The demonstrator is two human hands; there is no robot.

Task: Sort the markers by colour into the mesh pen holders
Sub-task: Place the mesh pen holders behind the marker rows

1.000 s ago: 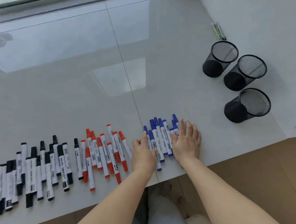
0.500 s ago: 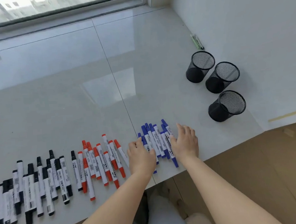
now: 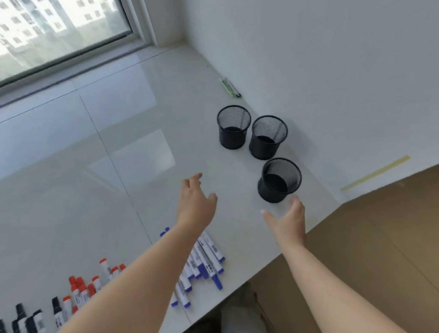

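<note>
Three black mesh pen holders stand upright near the right wall: the nearest holder (image 3: 279, 180), the middle holder (image 3: 267, 137) and the far holder (image 3: 233, 127). My right hand (image 3: 287, 220) hovers open just in front of the nearest holder, fingertips close to its base. My left hand (image 3: 195, 201) is raised over the table, fingers relaxed, holding nothing. Blue markers (image 3: 203, 258) lie in a bunch by the front edge, partly hidden by my left forearm. Red markers (image 3: 81, 287) and black markers (image 3: 22, 328) lie further left.
A white wall (image 3: 323, 68) closes off the right side just behind the holders. A green pen (image 3: 229, 87) lies at its foot. Yellow tape (image 3: 374, 172) marks the table's right corner. The table edge (image 3: 247, 281) runs diagonally; brown floor lies beyond it.
Both hands have left the blue markers and reached forward toward the holders, empty. The camera has tilted up and right, bringing the window into view.
</note>
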